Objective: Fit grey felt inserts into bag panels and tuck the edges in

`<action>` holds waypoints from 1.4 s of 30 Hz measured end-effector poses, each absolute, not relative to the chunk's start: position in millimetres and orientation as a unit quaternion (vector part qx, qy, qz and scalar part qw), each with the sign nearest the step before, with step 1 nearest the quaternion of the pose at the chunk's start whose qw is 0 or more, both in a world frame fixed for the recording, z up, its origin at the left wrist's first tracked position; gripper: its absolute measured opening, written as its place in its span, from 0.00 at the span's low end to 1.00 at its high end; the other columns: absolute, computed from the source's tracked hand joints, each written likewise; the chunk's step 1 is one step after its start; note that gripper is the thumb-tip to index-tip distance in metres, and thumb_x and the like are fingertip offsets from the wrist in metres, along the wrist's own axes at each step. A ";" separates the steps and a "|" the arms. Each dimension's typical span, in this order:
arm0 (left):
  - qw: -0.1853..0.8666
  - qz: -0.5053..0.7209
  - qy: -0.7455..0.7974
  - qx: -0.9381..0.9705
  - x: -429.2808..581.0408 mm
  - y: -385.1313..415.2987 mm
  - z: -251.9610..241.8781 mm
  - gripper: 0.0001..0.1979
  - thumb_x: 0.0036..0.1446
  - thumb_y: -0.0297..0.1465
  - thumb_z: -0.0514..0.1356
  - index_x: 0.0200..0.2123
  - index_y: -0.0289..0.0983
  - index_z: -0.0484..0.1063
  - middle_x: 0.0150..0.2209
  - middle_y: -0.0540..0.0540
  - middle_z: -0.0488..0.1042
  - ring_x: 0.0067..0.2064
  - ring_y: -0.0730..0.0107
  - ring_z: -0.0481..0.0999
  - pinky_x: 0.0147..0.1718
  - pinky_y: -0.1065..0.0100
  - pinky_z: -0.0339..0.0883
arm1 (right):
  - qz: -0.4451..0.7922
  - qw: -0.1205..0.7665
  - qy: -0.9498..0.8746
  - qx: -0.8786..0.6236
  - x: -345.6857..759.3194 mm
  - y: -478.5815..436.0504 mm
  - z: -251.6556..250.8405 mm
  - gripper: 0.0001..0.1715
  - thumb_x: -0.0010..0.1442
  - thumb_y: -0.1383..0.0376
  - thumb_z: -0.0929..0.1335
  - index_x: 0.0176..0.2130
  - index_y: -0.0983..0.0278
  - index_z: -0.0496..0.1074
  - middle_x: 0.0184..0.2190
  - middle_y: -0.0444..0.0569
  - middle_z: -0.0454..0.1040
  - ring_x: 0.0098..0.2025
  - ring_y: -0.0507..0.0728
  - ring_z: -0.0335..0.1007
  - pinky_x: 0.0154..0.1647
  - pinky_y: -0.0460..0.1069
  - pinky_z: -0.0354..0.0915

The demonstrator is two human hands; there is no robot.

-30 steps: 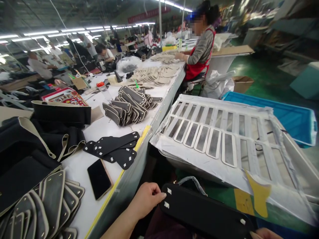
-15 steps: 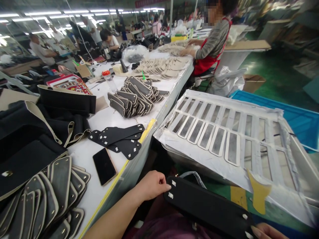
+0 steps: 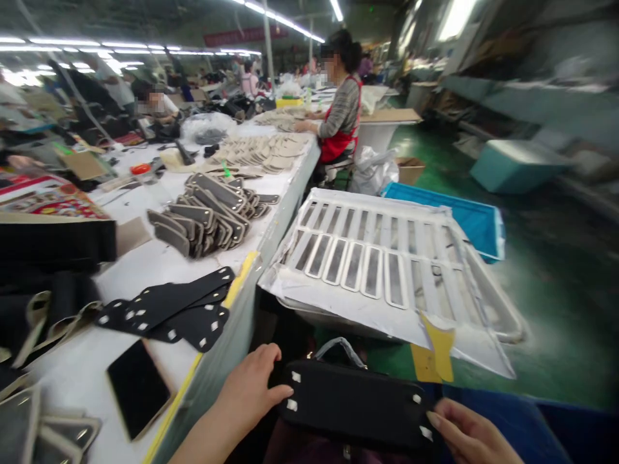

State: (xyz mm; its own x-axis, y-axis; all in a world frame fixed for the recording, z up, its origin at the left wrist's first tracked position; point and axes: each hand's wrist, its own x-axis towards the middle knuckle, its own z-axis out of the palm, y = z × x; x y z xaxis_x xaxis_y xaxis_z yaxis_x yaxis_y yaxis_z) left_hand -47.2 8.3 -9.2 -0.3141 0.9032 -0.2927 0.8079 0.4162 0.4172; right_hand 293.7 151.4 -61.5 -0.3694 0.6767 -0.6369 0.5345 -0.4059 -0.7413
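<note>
A long black panel (image 3: 358, 403) with rounded ends lies low in front of me, over my lap. Small white squares sit in pairs near both of its ends. My left hand (image 3: 254, 386) is at its left end, thumb against the edge and forefinger lifted apart from the thumb. At the other end, my right hand (image 3: 467, 428) pinches the edge beside the white squares. Similar black panels with white squares (image 3: 174, 303) lie overlapped on the table to my left. Beside them is a dark-screened phone (image 3: 138, 386).
A white slotted frame (image 3: 333, 303) holding several rimmed strips stands ahead, with a blue crate (image 3: 464, 222) behind. Grey strips (image 3: 213, 219) are piled on the white table (image 3: 116, 283). A yellow piece (image 3: 440, 348) hangs at the frame's edge. A co-worker (image 3: 338, 109) sits farther along.
The view has swung right. My left forefinger and thumb have parted at the panel's left end, where they were pinched together. The right hand stays at the other end.
</note>
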 end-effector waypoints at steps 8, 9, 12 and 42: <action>0.037 0.189 0.551 0.812 25.9 58.7 -38.1 0.15 0.47 0.35 0.61 0.40 0.40 0.67 0.55 0.40 0.65 0.53 0.55 0.68 0.47 0.58 0.69 | 0.621 0.119 -0.538 -0.558 293.9 149.4 -51.6 0.16 0.48 0.55 0.65 0.25 0.65 0.58 0.13 0.36 0.56 0.12 0.44 0.47 0.11 0.40 0.43; 0.048 0.198 0.529 0.824 45.4 67.2 -39.8 0.22 0.45 0.40 0.63 0.43 0.38 0.66 0.55 0.37 0.65 0.54 0.53 0.67 0.46 0.58 0.69 | 0.621 0.122 -0.537 -0.558 296.1 148.4 -53.0 0.15 0.49 0.56 0.65 0.25 0.65 0.59 0.13 0.36 0.57 0.13 0.44 0.48 0.11 0.40 0.43; 0.085 0.182 0.509 0.837 95.3 86.3 -47.5 0.48 0.38 0.50 0.65 0.58 0.30 0.53 0.57 0.31 0.62 0.55 0.48 0.65 0.49 0.54 0.67 | 0.626 0.124 -0.539 -0.550 301.4 146.6 -55.7 0.14 0.50 0.58 0.65 0.26 0.66 0.61 0.14 0.37 0.59 0.13 0.44 0.50 0.11 0.40 0.45; 0.091 0.146 0.576 0.799 139.2 92.2 -55.6 0.31 0.44 0.35 0.61 0.52 0.31 0.61 0.48 0.35 0.69 0.48 0.51 0.68 0.48 0.53 0.61 | 0.651 0.157 -0.541 -0.508 315.1 146.7 -57.9 0.09 0.51 0.63 0.66 0.25 0.67 0.63 0.16 0.39 0.63 0.14 0.44 0.53 0.11 0.39 0.48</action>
State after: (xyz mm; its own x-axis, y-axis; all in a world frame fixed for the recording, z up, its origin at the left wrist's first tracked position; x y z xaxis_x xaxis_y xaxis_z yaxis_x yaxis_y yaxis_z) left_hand 139.2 92.2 -55.6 0.2941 0.9470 0.1290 0.8941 -0.3203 0.3132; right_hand 315.1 146.7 -57.9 -0.4346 0.7545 -0.4918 0.3456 -0.3645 -0.8647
